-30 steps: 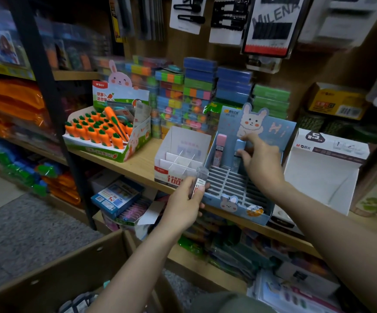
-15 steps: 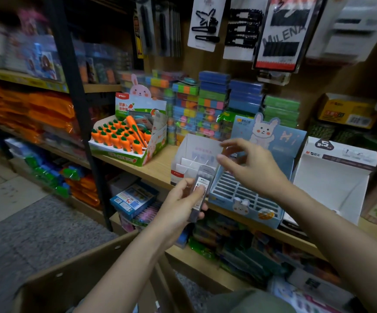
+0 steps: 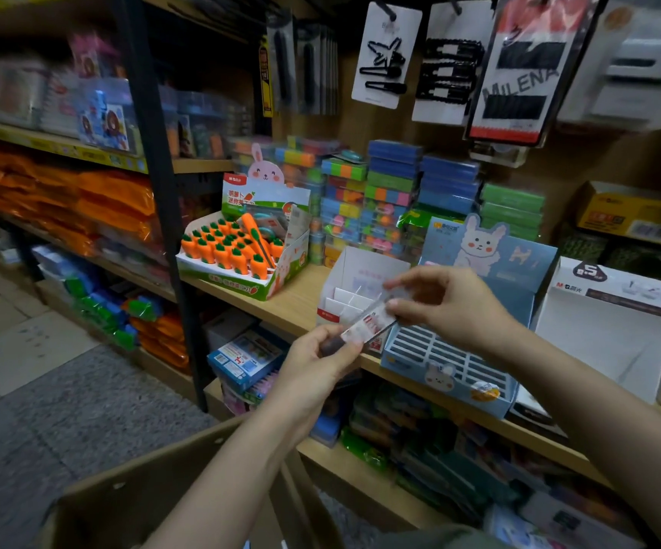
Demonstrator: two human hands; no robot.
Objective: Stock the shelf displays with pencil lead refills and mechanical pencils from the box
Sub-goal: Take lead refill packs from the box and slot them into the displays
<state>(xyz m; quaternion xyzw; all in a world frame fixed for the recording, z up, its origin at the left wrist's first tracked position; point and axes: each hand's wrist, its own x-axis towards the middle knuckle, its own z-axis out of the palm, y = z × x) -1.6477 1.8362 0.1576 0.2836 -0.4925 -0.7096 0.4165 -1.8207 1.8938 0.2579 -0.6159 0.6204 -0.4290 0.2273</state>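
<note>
Both bare hands meet in front of the wooden shelf. The left hand grips the lower end of a small clear plastic case of pencil lead refills with a red and white label, thumb over fingers closed around it. The right hand pinches the case's upper end between thumb and fingertips, the other fingers curled loosely above. The case is tilted, its upper end toward the right, and blurred, so the print cannot be read.

It is held just in front of two displays standing side by side on the shelf: a white cardboard display box with inner dividers and a pale blue slotted display tray with a rabbit backing card. Left of them sits a green and white box of orange carrot-shaped items. An open brown cardboard box lies below the forearms, at the bottom of the view.
</note>
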